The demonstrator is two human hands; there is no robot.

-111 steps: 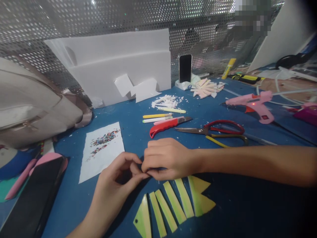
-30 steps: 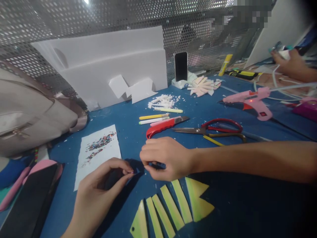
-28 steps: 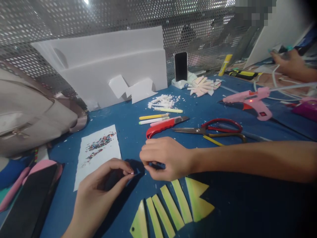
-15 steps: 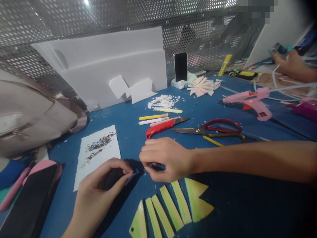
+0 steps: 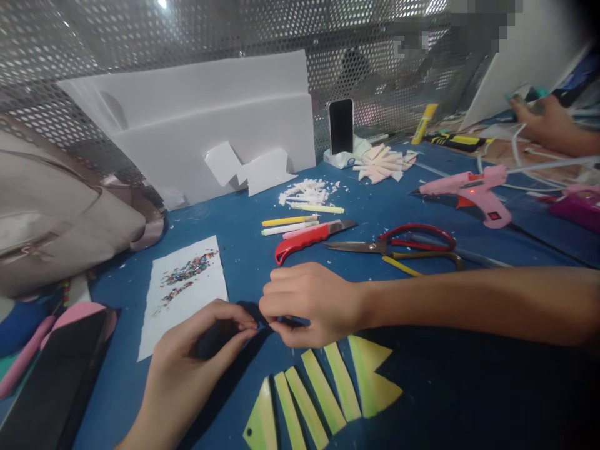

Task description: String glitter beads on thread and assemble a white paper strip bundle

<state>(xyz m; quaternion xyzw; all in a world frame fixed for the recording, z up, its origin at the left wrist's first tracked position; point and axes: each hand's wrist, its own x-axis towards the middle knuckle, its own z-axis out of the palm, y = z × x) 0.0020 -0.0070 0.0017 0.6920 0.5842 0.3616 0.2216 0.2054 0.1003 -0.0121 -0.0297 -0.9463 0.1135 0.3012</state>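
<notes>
My left hand [image 5: 201, 356] is pinched, thumb against fingertips, just right of a white sheet [image 5: 182, 319] strewn with small multicoloured bits. Whatever lies between its fingertips is too small to make out. Close beside it, my right hand [image 5: 309, 304] is curled with thumb and fingers pressed together low over the blue table; its contents are hidden. The fingertips of both hands nearly meet. Below them lie yellow-green painted pieces forming a fish: a head piece with a black eye [image 5: 262, 415], several strips [image 5: 323, 390] and a forked tail [image 5: 372, 378].
Beyond my hands lie a red-handled cutter knife [image 5: 304, 240], scissors [image 5: 375, 247], markers [image 5: 290, 221] and white scraps [image 5: 309, 190]. A pink glue gun [image 5: 482, 190] rests at right, near another person's hand [image 5: 553, 122]. A phone [image 5: 341, 126] stands at the back; a bag [image 5: 60, 219] is at left.
Both hands have drawn slightly closer, so the gap between their fingertips is narrower. The fish pieces and tools lie as before.
</notes>
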